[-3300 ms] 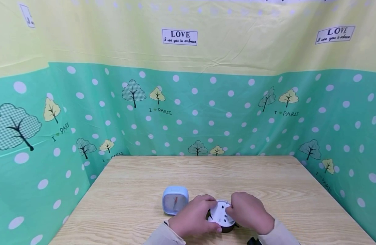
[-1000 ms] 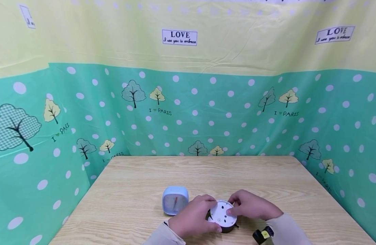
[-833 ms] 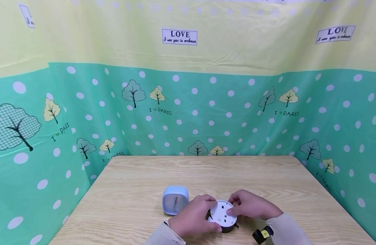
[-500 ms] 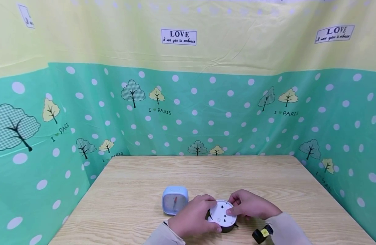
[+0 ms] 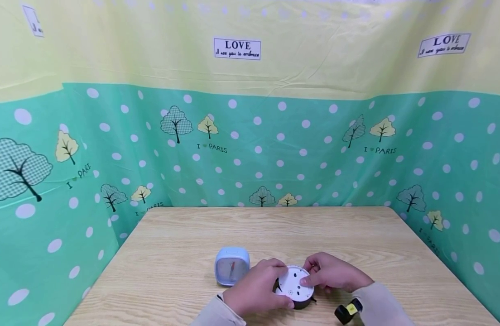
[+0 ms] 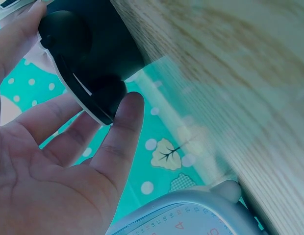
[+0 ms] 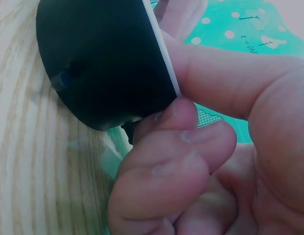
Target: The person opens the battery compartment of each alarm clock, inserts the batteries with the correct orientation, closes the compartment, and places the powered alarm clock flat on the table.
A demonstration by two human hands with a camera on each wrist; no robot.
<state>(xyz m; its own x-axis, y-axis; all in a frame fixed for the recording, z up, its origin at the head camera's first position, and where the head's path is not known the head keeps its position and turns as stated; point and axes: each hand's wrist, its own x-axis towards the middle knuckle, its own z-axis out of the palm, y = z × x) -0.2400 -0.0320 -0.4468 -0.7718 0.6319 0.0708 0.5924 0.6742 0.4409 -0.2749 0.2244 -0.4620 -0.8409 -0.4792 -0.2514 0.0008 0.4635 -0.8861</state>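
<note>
A round black alarm clock (image 5: 292, 284) with a white back lies back-up near the table's front. Small dark knobs or holes dot that back. My left hand (image 5: 256, 287) grips its left side, thumb at the near rim and fingers at the far rim. In the left wrist view, fingers bracket the clock's black casing (image 6: 105, 39) and rounded black parts. From the right, my right hand (image 5: 335, 274) pinches the clock, thumb on the white back and curled fingers against the black side (image 7: 103, 58). The dial side is hidden underneath.
A light blue square alarm clock (image 5: 232, 267) stands upright just left of my left hand. A black and yellow device (image 5: 348, 310) sits at my right cuff. The wooden table (image 5: 266, 226) reaches back to a green and yellow patterned curtain (image 5: 217, 176).
Since the oldest frame my right hand has turned and shifted its grip, exposing more of the white back. Over the last second both hands and the clock have stayed almost still.
</note>
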